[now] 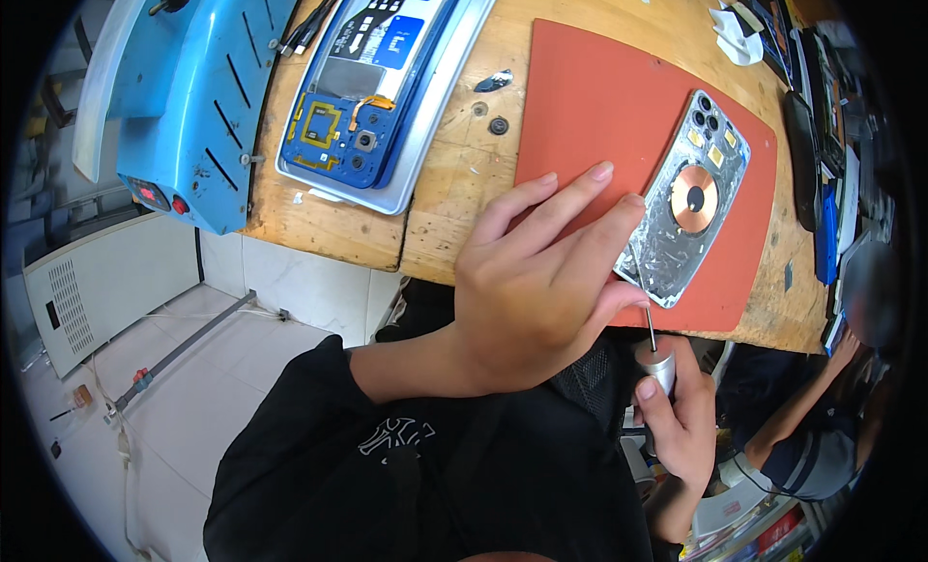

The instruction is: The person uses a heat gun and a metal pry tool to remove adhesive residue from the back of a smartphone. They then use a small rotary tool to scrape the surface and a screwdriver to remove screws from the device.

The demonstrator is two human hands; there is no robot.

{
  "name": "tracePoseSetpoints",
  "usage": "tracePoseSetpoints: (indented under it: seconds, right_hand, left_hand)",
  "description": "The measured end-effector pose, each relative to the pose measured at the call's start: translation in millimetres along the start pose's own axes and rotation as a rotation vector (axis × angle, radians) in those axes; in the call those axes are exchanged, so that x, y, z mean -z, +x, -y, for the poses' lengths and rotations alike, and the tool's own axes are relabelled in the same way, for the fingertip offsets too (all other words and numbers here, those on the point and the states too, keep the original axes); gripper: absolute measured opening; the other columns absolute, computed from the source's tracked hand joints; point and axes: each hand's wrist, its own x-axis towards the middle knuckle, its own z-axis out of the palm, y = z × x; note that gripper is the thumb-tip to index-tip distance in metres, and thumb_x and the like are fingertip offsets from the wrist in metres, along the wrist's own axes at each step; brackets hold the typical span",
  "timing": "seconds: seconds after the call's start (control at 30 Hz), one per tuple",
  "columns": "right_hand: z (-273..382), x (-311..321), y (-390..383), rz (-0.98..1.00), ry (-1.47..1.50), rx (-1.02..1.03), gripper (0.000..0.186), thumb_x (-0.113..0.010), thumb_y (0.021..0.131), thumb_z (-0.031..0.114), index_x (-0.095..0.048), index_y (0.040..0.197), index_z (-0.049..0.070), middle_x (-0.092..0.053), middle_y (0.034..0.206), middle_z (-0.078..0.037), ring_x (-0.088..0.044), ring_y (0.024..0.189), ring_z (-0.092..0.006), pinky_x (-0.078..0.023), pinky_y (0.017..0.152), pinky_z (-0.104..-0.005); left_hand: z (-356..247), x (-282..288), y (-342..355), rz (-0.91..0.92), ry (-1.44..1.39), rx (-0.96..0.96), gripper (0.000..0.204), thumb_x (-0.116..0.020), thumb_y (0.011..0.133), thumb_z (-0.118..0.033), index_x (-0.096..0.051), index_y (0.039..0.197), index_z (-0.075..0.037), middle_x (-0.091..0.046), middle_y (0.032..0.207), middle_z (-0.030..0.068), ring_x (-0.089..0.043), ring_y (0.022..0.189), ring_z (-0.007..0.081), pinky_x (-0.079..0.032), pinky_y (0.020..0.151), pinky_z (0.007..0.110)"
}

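A phone (pixel 660 250) with its inner back side exposed lies tilted on a red mat (pixel 585 98). Copper coil rings sit at its middle and several camera lenses at its top end. My left hand (pixel 532 282) reaches over the mat's near part, fingers stretched and apart. Its index fingertip rests by the phone's left edge, and the thumb lies at the lower corner beside a thin metal shaft. That shaft belongs to a screwdriver-like tool with a silver handle (pixel 659 367), which my right hand (pixel 684 417) grips below the table edge. The thumb area partly hides the shaft's tip.
At the left stands a blue machine (pixel 184 108) with a red display. Another opened phone (pixel 338 127), in blue, lies on a silver tray (pixel 391 202). Dark devices (pixel 800 161) line the right side of the wooden table (pixel 464 175). Another person's arm (pixel 802 407) shows at right.
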Motion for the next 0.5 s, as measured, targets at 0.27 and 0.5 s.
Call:
tracePoseSetpoints:
  seconds: [0.27, 0.5]
  right_hand:
    - [-11, -11, 2, 0.066, 0.157, 0.040, 0.026, -0.068, 0.106, 0.025, -0.061, 0.122, 0.007, -0.068, 0.080, -0.013, -0.073, 0.071, -0.0301, -0.053, 0.066, -0.0368]
    - [-14, -8, 4, 0.181, 0.368, -0.025, 0.025, -0.065, 0.108, 0.024, -0.059, 0.123, 0.004, -0.065, 0.071, -0.007, -0.067, 0.058, -0.0172, -0.049, 0.058, -0.0308]
  left_hand:
    - [1, 14, 21, 0.210, 0.134, -0.101, 0.067, -0.091, 0.067, -0.040, -0.080, 0.126, -0.012, -0.073, 0.138, 0.0095, -0.065, 0.121, 0.0339, -0.048, 0.104, 0.044]
    - [2, 11, 24, 0.225, 0.096, -0.091, 0.067, -0.094, 0.063, -0.035, -0.081, 0.124, -0.011, -0.073, 0.139, 0.0095, -0.062, 0.121, 0.0341, -0.048, 0.104, 0.045]
